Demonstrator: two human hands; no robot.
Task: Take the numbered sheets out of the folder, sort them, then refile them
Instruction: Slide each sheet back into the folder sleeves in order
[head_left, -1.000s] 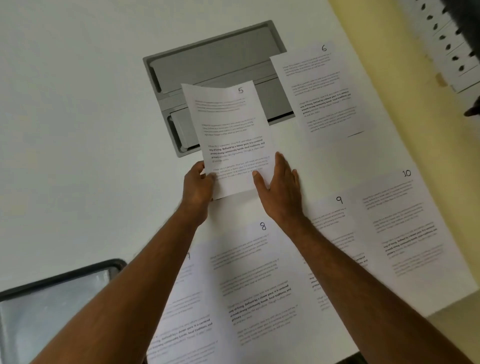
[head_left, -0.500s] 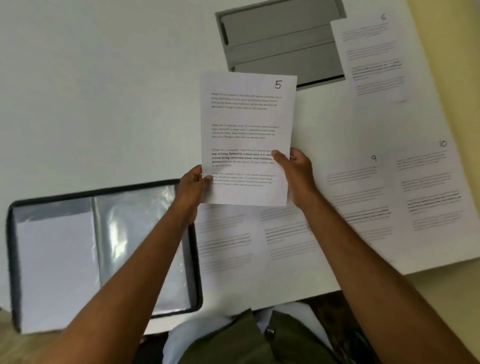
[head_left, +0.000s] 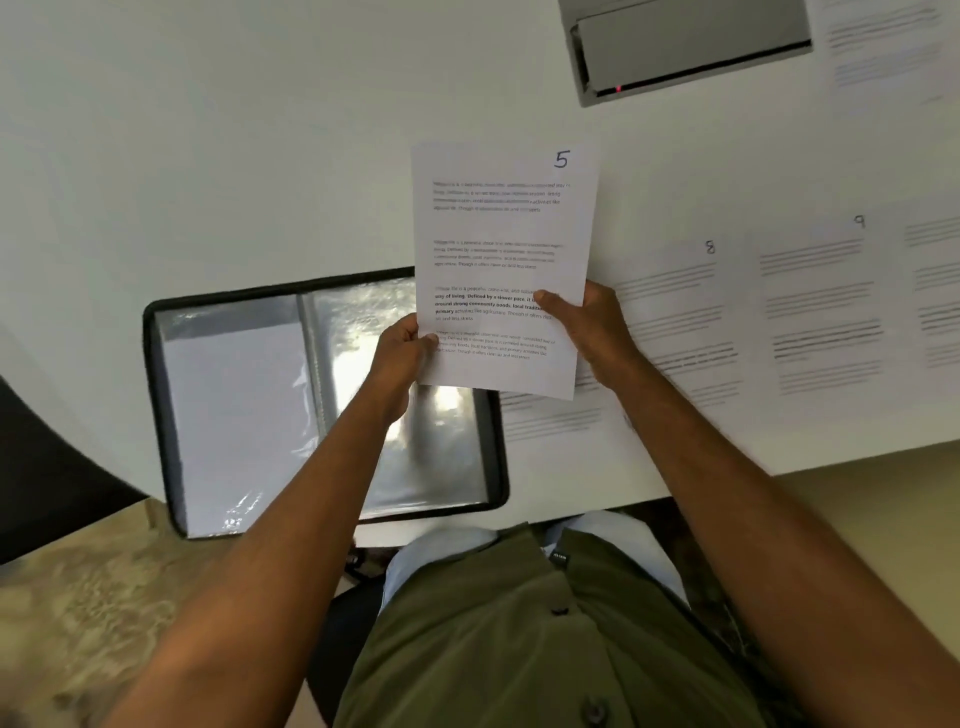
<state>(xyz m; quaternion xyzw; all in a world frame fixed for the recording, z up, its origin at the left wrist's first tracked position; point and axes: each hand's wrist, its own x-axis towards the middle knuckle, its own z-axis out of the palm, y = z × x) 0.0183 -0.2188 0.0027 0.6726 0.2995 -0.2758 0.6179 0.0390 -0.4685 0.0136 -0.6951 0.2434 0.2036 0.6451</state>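
And up it comes: the white printed sheet with a handwritten 5 in its corner (head_left: 501, 260), which a second ago lay on the white table (head_left: 208, 130) over the grey recessed panel (head_left: 691, 47), is now lifted clear and carried near and left, its lower left corner overlapping the open black-edged folder of clear plastic sleeves (head_left: 234, 405). We read that as refiling under way, with sheet 5 headed for a sleeve. Our left hand (head_left: 397, 361) pinches the sheet's left edge, thumb on the printed face, fingers curled behind. Our right hand (head_left: 589, 332) grips the right edge the same way, thumb lying across the text. Both forearms reach forward from the near edge, and the page is held upright between them. The sheets numbered 8 (head_left: 670, 322) and 9 (head_left: 821, 312) wait flat on the right.
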